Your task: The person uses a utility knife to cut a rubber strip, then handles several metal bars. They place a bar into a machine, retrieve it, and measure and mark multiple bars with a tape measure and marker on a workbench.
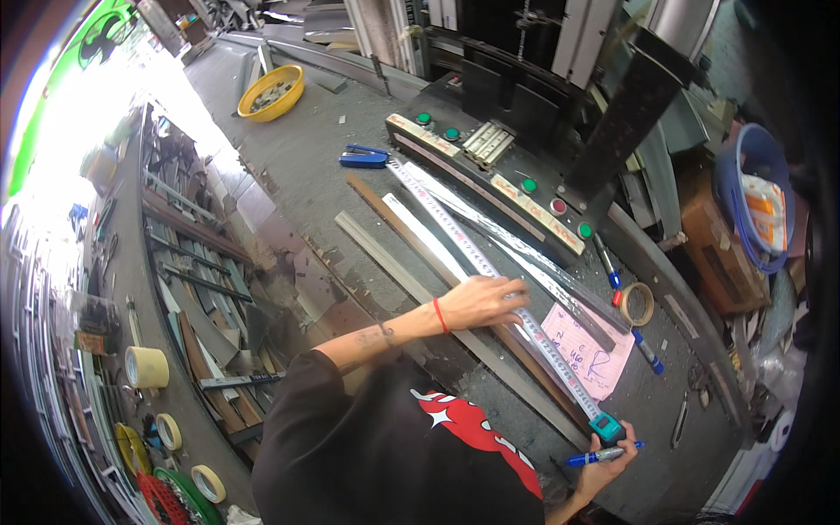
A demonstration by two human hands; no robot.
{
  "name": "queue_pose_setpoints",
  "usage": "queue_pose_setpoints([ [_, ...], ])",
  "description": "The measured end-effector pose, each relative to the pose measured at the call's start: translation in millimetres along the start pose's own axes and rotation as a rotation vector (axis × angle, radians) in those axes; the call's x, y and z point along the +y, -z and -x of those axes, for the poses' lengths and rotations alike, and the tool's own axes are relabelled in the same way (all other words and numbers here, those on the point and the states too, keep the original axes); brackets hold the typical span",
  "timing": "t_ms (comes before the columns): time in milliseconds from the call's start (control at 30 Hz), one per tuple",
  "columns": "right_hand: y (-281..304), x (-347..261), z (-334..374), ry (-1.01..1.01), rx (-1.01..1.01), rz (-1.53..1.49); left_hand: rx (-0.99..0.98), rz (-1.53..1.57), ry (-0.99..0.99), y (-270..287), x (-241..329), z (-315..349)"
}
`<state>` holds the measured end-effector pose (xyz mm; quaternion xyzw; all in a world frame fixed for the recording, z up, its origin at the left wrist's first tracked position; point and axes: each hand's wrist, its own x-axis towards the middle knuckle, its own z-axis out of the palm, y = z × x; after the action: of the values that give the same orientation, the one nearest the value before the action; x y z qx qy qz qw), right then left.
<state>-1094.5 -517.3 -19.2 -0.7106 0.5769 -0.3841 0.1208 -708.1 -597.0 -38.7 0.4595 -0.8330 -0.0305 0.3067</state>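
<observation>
My right hand [604, 465] is closed around a teal and black tape measure [607, 429], with a blue marker [604, 455] held across the same fingers. The white tape blade [455, 229] runs out long and straight, up and left over the bench, lying along a shiny metal strip [420, 226]. Midway along it, my left hand [486, 300] has its fingers curled and pressed onto the blade. A blue stapler [364, 157] lies at the blade's far end. Beside the strip are a brown metal bar [394, 214] and a grey bar [385, 255].
A black machine with green and red buttons [529, 185] stands along the back. Pink written paper [591, 350], a tape roll [636, 304] and markers [652, 350] lie at right. A yellow basin [271, 94] is at far left. Metal offcuts fill a rack [206, 289] at left.
</observation>
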Motion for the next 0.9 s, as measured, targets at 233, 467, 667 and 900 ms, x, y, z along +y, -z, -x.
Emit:
queue_pose_setpoints([
  [233,30.3,8.4,-21.4,-0.033,0.042,0.077,-0.201,0.005,-0.066,-28.1,-0.5,24.1],
  [467,37.3,11.3,-30.8,0.102,0.072,0.071,-0.247,-0.024,-0.106,-41.4,-9.1,22.8],
  [667,31.8,6.0,-25.3,0.099,0.11,-0.055,-0.406,0.143,-0.156,-57.6,-2.3,-1.2],
  [900,34.2,0.2,-12.9,0.029,0.161,-0.02,-0.291,0.134,-0.31,-103.2,31.6,-32.1],
])
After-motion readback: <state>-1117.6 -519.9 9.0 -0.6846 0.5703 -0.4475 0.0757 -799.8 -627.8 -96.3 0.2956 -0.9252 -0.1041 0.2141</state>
